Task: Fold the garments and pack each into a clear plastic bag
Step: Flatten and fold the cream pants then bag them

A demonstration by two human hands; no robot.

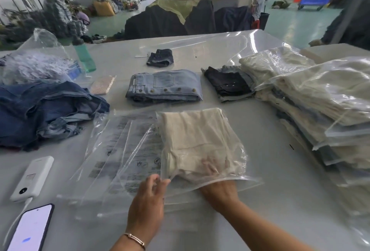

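On a white counter (260, 122), the left hand (149, 196) pinched the open edge of a clear plastic bag (236, 150) while the right hand (218, 188) reached inside, fingers spread against a folded cream garment (192, 136). Folded denim (164, 86) lay beyond; packed bags (320, 100) were stacked to the right.

A garment packing floor in a large warehouse hall: beyond the hands, folded jeans (164, 87) wait on a long white table (260, 200), a stack of bagged clothes (320, 110) rises to their right, and clothing heaps (60, 18) line the concrete floor behind.
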